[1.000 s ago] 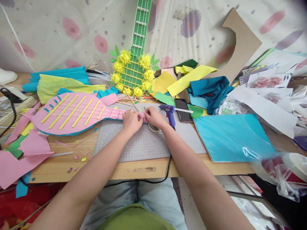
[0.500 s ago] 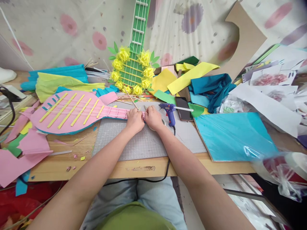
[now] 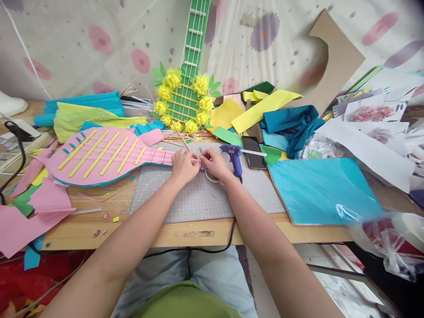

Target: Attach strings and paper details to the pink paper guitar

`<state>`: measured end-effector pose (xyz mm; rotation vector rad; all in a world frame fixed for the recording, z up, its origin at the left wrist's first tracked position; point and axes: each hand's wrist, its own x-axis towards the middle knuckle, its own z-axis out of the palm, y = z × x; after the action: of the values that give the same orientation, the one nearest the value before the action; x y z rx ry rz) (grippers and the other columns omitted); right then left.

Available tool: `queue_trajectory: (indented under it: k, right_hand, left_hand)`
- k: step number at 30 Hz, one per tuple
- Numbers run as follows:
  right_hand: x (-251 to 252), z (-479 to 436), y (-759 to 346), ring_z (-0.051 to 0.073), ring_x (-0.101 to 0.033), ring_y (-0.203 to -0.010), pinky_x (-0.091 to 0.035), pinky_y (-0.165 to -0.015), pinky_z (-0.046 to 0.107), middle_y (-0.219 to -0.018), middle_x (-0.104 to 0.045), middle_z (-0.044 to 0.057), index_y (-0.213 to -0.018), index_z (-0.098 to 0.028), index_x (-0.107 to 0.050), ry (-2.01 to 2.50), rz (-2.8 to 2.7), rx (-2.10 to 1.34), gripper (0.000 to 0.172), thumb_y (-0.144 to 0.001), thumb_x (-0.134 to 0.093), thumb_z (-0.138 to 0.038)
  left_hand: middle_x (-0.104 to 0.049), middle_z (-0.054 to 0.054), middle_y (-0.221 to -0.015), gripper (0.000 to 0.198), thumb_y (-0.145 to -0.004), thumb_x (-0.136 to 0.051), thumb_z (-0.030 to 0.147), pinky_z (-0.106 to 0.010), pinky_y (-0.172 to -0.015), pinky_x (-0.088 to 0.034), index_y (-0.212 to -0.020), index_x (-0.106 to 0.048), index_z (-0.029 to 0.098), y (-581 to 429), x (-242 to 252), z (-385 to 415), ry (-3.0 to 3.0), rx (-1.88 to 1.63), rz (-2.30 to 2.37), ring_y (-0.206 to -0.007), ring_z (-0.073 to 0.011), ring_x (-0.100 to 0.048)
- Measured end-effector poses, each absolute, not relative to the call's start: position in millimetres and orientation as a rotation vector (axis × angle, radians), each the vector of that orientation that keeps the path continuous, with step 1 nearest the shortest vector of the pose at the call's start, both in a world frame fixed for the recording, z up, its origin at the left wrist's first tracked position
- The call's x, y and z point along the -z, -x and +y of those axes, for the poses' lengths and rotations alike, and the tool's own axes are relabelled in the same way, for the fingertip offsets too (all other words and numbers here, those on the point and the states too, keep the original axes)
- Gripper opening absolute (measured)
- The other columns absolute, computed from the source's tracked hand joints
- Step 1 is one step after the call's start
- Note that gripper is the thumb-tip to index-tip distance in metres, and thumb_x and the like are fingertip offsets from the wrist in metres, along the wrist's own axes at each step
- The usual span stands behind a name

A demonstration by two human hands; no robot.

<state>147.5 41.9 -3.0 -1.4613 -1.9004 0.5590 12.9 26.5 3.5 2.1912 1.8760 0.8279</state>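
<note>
So the pink paper instrument (image 3: 95,154) is lying on the left half of the bench (image 3: 258,229), strung body to the left, neck running right onto the grey cutting mat (image 3: 185,203). Yellow strips (image 3: 114,156) cross the body, and the lower edge is blue.

Both hands are up at the far end of the neck. Left hand (image 3: 183,167) sits over it with fingers curled in, and the right hand (image 3: 214,164) is just beside it, fingers bent toward the same spot. Honestly can't tell what either one is gripping, or if it's gripping anything, too small to see.

Partly under the right hand there's a roll, probably tape (image 3: 211,177). Purple glue gun (image 3: 236,161) is just right of that, white stick poking out its back, near a phone (image 3: 251,145). Behind it all, a green instrument (image 3: 192,57) ringed with yellow flowers (image 3: 172,79) leans upright.
</note>
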Motion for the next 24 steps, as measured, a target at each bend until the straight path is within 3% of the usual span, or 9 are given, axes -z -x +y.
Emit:
queue_trajectory:
  k: [5,9,12,18,24]
  right_hand:
    - [-1.7,37.8,-147.2,0.011,-0.052,-0.070,-0.040,-0.066,0.023,-0.078,-0.059,0.001,-0.075,-0.016,-0.055,1.481,-1.891,-0.617,0.017,-0.079,-0.047,-0.031]
    - [-14.8,28.0,-151.7,0.012,-0.055,-0.075,-0.041,-0.069,0.024,-0.089,-0.061,0.004,-0.086,-0.016,-0.057,1.655,-1.951,-0.469,0.017,-0.081,-0.046,-0.029]
    - [-26.1,13.4,-156.9,0.017,-0.058,-0.083,-0.042,-0.072,0.027,-0.097,-0.062,0.009,-0.103,-0.015,-0.052,1.893,-2.071,-0.297,0.025,-0.080,-0.046,-0.022]
    - [-30.5,-7.2,-150.5,0.027,-0.057,-0.101,-0.042,-0.083,0.031,-0.108,-0.058,0.022,-0.109,-0.003,-0.051,2.240,-2.268,-0.032,0.035,-0.081,-0.044,-0.022]
    - [-42.4,-11.9,-160.0,0.023,-0.059,-0.100,-0.043,-0.078,0.027,-0.103,-0.063,0.019,-0.105,-0.008,-0.054,2.283,-2.341,-0.163,0.033,-0.083,-0.043,-0.029]
  left_hand:
    - [-0.058,-0.008,-0.091,0.014,-0.074,-0.057,0.025,-0.038,-0.083,-0.038,-0.082,-0.067,0.020,-15.7,-5.7,30.7,-2.180,-0.815,1.834,-0.099,-0.0258,-0.052]
    - [-0.059,-0.008,-0.089,0.012,-0.075,-0.060,0.029,-0.039,-0.083,-0.037,-0.078,-0.068,0.021,-15.7,-6.4,32.9,-2.161,-0.820,1.831,-0.099,-0.0260,-0.053]
    - [-0.061,-0.007,-0.088,0.011,-0.074,-0.061,0.028,-0.038,-0.083,-0.038,-0.077,-0.068,0.021,-14.0,-5.9,34.0,-2.122,-0.840,1.822,-0.097,-0.0248,-0.054]
    - [-0.062,-0.007,-0.087,0.014,-0.077,-0.057,0.028,-0.035,-0.082,-0.039,-0.081,-0.067,0.019,-11.7,-1.3,33.8,-2.106,-0.908,1.812,-0.093,-0.0231,-0.056]
    - [-0.066,-0.005,-0.089,0.015,-0.079,-0.054,0.028,-0.031,-0.079,-0.041,-0.083,-0.066,0.020,-11.4,0.9,33.7,-2.059,-0.935,1.775,-0.085,-0.0200,-0.058]
